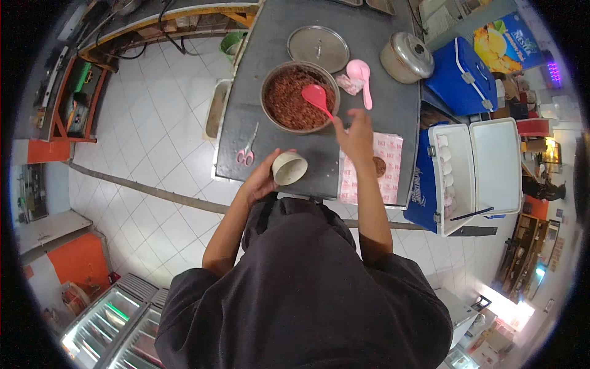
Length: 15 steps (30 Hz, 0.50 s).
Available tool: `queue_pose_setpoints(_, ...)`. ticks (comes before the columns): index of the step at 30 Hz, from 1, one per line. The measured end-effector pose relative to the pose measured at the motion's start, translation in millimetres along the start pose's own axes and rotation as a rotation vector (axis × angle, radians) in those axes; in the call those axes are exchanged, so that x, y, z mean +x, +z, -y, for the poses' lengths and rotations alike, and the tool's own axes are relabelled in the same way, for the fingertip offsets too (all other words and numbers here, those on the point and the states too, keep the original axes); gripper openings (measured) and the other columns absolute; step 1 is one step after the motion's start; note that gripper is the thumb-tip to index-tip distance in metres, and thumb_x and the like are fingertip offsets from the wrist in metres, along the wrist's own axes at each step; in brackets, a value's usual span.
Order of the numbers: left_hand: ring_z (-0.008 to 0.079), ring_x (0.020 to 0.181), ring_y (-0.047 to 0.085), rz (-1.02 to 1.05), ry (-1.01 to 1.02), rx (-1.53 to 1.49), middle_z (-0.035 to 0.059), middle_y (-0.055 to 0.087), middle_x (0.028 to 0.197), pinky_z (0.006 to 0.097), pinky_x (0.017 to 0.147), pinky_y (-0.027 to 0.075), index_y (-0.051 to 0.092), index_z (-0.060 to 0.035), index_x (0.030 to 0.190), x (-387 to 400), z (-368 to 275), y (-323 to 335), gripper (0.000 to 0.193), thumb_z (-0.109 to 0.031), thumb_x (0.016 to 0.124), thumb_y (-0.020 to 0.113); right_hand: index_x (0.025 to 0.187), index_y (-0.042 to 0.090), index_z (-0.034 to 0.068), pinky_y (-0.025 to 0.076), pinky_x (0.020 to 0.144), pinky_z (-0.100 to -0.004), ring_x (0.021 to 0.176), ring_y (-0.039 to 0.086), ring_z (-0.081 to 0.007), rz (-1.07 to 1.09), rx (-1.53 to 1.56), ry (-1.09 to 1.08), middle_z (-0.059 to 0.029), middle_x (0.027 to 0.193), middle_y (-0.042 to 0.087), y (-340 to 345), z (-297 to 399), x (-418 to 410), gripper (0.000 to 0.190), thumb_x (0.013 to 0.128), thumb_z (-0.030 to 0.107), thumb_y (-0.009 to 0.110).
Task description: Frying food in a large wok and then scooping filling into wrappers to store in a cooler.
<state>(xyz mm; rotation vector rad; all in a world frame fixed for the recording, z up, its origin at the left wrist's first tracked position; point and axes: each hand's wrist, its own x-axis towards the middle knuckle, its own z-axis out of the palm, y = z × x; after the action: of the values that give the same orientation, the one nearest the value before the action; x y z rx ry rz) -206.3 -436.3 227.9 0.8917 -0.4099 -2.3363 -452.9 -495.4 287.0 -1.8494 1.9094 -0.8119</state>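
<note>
My left hand [262, 176] grips a small cream bowl [290, 169], tilted so its hollow faces me. My right hand [356, 138] is over the table with thumb and fingers apart. The thumb is close to the handle end of a red spoon [315, 97]; I cannot tell whether they touch. That spoon rests on a crumbly reddish-brown mixture [288, 99] in a round metal pot [264, 99]. Beneath my right forearm lies pink-and-white printed paper [362, 187], bearing a flat round brown portion [380, 167] that the arm partly covers.
Pink-handled scissors [247, 150] lie left on the dark table [244, 115]. Beyond the pot are a metal lid [318, 46], a pink scoop [358, 71], crumpled plastic [349, 85] and a lidded pot [405, 57]. An opened blue-and-white cooler [454, 180] stands right, beside a closed blue cooler [461, 78].
</note>
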Motion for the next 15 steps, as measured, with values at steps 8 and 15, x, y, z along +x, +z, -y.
queue_pose_setpoints(8, 0.0209, 0.099, 0.064, -0.171, 0.013, -0.157, 0.0087, 0.064, 0.113, 0.0351, 0.079, 0.056, 0.055, -0.0062, 0.123, -12, -66, -73, 0.062, -0.058, 0.095, 0.038, 0.117, 0.046, -0.015, 0.052, 0.084, -0.0419, 0.097, 0.064, -0.0383, 0.449, -0.415, 0.233, -0.031, 0.107, 0.06, 23, 1, 79, 0.073, 0.072, 0.034, 0.077)
queue_pose_setpoints(15, 0.0193, 0.089, 0.063, -0.109, 0.011, -0.102, 0.0075, 0.065, 0.103, 0.0354, 0.072, 0.054, 0.057, -0.0069, 0.116, 9, -107, -95, 0.055, -0.056, 0.096, 0.041, 0.1, 0.066, -0.004, 0.054, 0.074, -0.0441, 0.088, 0.067, -0.038, 0.619, -0.567, 0.195, -0.0257, 0.09, 0.067, 55, 38, 151, 0.032, 0.076, 0.016, 0.062)
